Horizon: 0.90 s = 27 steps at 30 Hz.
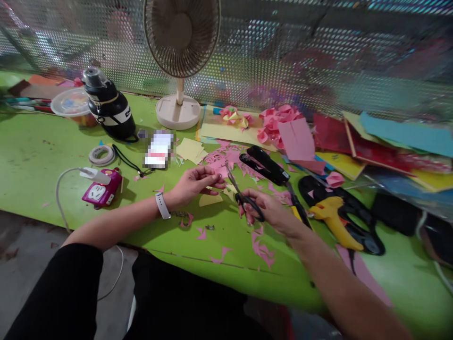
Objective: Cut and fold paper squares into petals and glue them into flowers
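In my right hand (264, 208) is a pair of scissors (244, 200) with black handles, my fingers closed around them. Their blades point up and to the left, toward the fingertips of my left hand (202, 182). Those fingers are drawn together in a pinch; whether a small piece of paper is between them I cannot make out. Behind the blades lie pink cut paper (230, 156) and a stack of yellow paper squares (191, 150). A yellow paper piece (210, 200) rests under my left hand. Pink scraps (262, 250) are strewn over the green table (170, 245).
A black stapler (265, 164) and a yellow glue gun (334, 222) lie to the right. Folded pink flowers (279, 120) and coloured sheets (399, 134) are behind. A fan (179, 111), black bottle (113, 111), phone (159, 148), tape roll (101, 155) and purple power socket (102, 189) stand left.
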{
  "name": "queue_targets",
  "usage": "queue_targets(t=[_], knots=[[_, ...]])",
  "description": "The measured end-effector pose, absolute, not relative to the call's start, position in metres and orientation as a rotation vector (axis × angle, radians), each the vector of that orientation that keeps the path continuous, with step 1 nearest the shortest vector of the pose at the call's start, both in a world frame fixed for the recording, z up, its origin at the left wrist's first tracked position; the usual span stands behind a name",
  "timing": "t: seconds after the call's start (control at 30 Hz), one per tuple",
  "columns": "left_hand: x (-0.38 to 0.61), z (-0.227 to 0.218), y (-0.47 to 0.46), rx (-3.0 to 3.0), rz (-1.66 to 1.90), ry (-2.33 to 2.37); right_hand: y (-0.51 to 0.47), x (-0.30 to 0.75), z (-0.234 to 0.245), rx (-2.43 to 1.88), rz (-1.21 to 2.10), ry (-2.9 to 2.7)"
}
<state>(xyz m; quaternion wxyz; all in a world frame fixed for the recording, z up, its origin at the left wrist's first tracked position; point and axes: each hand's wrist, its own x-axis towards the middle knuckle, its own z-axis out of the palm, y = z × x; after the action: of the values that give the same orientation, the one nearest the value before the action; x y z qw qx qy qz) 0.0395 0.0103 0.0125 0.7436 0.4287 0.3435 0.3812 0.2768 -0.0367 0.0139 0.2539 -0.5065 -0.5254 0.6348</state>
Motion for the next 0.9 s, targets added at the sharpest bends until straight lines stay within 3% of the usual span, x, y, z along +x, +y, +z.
queue_targets(t=[0.9], knots=[[0.042,0.01,0.005,0.936,0.803,0.723,-0.041,0.274,0.011,-1.389,1.633,-1.535]])
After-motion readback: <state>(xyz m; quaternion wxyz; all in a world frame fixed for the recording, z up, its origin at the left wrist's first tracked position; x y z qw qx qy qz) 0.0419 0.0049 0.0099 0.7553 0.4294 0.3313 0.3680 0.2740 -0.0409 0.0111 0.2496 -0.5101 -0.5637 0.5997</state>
